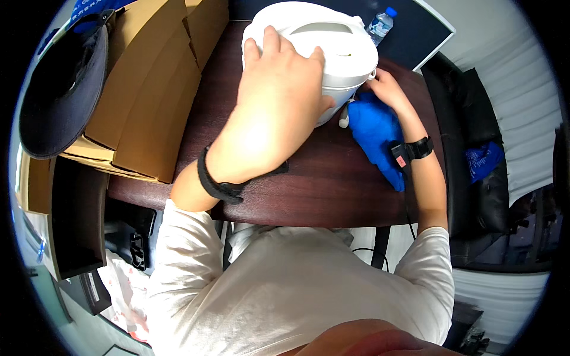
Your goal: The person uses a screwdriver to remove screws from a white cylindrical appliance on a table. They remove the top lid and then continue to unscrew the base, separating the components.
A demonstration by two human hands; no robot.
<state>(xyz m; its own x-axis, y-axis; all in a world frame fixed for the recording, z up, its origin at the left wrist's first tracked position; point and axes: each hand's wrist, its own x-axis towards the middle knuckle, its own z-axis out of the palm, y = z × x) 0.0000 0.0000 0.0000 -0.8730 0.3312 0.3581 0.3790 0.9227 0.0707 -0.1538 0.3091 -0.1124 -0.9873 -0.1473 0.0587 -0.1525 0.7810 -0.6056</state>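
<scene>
A white round container with a lid (279, 19) stands on the dark brown table; a curved handle recess runs across its top. My left hand (279, 98) lies over the lid and near side, fingers spread and touching it, gripping nothing. At the container's right side, just under the lid's rim, my right hand (387, 90) has its fingers bent inward against the edge; the fingertips are partly hidden. Below that hand a crumpled blue cloth (374, 133) lies on the table, with a small whitish piece (344, 118) between it and the container.
Cardboard boxes (148, 89) line the table's left side, with a dark visor cap (62, 95) on them. Behind the container is a water bottle (381, 26) with a blue cap. A black sofa (475, 118) stands right of the table (285, 202). A black cable (408, 204) hangs from my right wrist.
</scene>
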